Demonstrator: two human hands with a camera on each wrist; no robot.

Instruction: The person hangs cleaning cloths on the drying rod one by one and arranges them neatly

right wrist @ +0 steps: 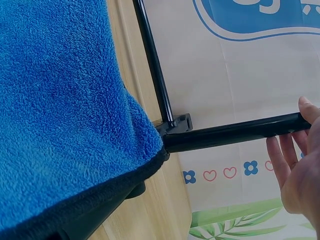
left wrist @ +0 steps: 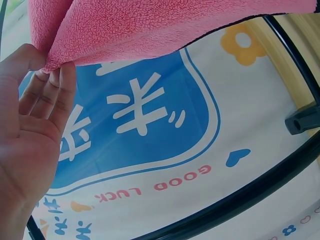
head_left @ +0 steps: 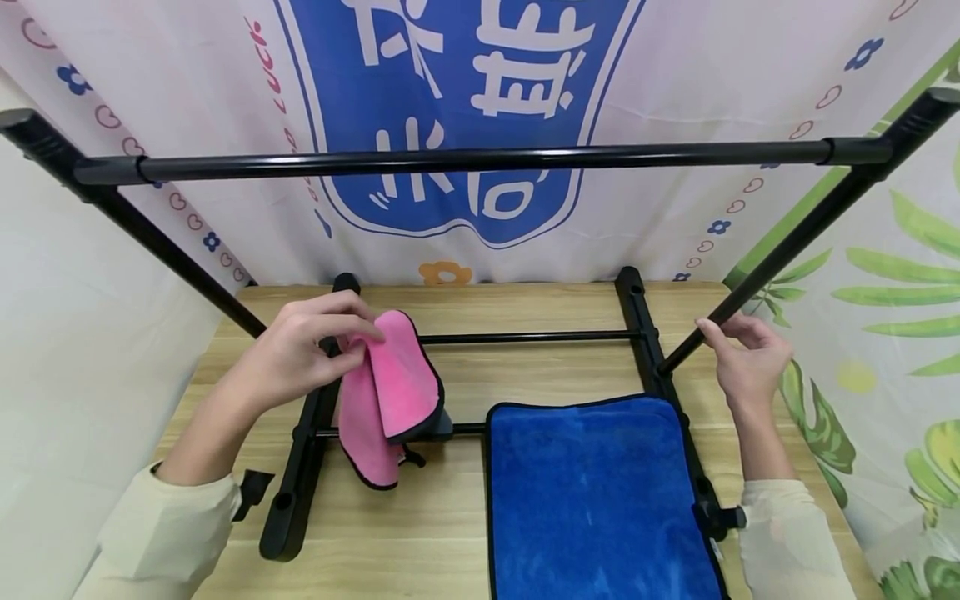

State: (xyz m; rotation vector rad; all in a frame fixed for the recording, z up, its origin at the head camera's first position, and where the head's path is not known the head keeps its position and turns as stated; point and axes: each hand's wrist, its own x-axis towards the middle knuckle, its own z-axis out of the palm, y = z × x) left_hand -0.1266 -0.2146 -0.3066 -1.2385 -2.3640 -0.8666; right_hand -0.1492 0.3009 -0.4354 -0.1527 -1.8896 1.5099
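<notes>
Above one table [head_left: 420,533], left fingers [head_left: 333,323] pinch one pink cloth [head_left: 405,367]; right fingers [head_left: 753,332], one post [head_left: 795,244].

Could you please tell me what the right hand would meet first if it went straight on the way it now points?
The right hand would first meet the black upright post, which it grips now. Past that, the printed backdrop seems next, though its depth is unclear.
</notes>
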